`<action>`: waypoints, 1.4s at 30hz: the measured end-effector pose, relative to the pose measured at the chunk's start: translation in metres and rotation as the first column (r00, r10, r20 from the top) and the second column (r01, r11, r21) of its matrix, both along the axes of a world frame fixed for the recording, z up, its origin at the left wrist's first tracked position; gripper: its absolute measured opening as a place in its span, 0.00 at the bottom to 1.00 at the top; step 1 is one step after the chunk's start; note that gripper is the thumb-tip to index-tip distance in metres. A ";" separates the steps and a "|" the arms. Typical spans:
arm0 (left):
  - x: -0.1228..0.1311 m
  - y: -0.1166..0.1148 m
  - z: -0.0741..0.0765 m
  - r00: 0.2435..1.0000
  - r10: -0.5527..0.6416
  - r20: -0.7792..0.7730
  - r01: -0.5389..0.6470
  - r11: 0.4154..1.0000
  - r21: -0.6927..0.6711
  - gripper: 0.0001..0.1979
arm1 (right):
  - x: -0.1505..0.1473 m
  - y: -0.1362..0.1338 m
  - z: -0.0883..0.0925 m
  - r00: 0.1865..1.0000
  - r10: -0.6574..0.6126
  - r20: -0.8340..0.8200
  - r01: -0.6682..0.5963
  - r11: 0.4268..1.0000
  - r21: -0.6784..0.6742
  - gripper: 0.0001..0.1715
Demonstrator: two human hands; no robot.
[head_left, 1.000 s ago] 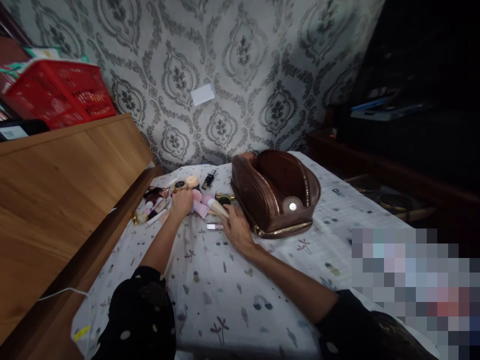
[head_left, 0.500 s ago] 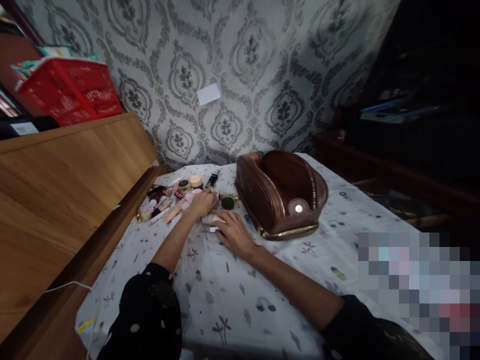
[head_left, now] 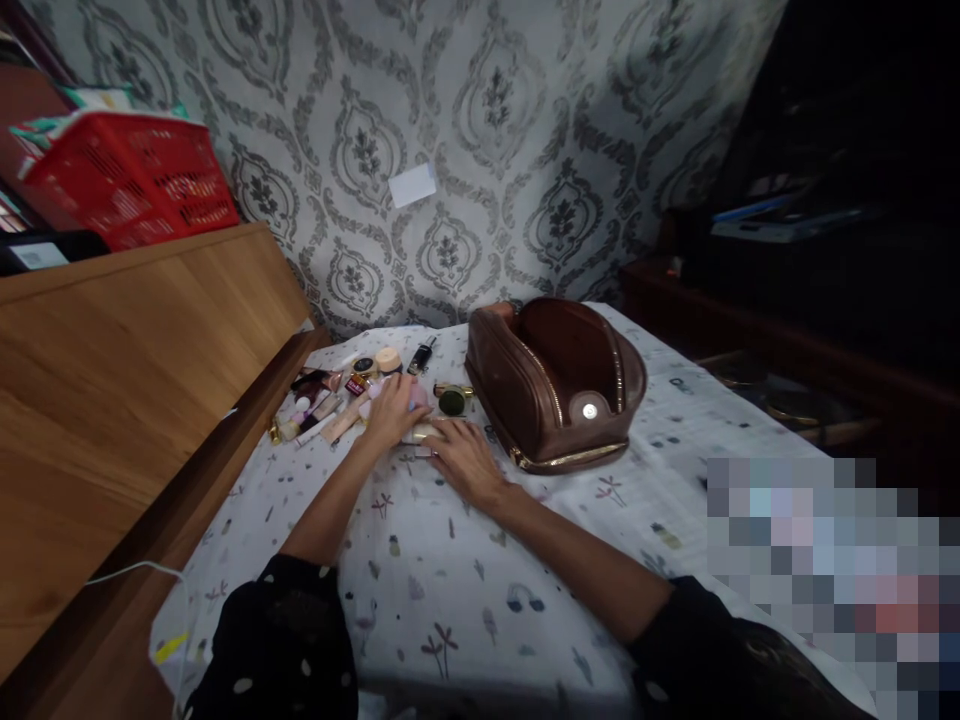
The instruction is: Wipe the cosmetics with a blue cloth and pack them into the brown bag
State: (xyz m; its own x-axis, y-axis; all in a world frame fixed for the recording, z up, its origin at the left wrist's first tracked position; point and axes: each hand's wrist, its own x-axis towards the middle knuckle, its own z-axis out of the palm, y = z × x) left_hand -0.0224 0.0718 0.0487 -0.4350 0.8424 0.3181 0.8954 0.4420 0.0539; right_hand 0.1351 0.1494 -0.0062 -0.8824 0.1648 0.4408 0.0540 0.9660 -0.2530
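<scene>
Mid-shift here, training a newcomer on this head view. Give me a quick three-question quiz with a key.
1. True or false: the top of the brown bag is zipped shut.
2. Which hand partly covers the pink things? A) right B) left hand
3. Fill in: the slotted basket at the far left is coloured ____.

Key: 1. False, it gapes open. 2. B. 3. Red.

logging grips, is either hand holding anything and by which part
Cannot tell: right hand is at a pale item, left hand over a pink item; their grips are hidden.
</scene>
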 end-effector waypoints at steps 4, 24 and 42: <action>0.002 -0.026 -0.012 0.997 0.073 -0.017 -0.069 0.983 0.170 0.18 | -0.001 0.000 0.002 0.999 -0.025 -0.023 0.025 0.999 -0.023 0.10; 0.016 -0.086 -0.034 0.939 -0.173 0.298 0.096 0.962 0.255 0.12 | 0.002 0.000 -0.001 0.988 0.061 -0.144 -0.057 0.998 0.033 0.15; 0.006 -0.127 0.024 0.839 -0.190 0.510 0.276 0.956 -0.098 0.27 | -0.001 0.001 -0.001 0.959 0.263 -0.108 -0.266 0.964 -0.012 0.21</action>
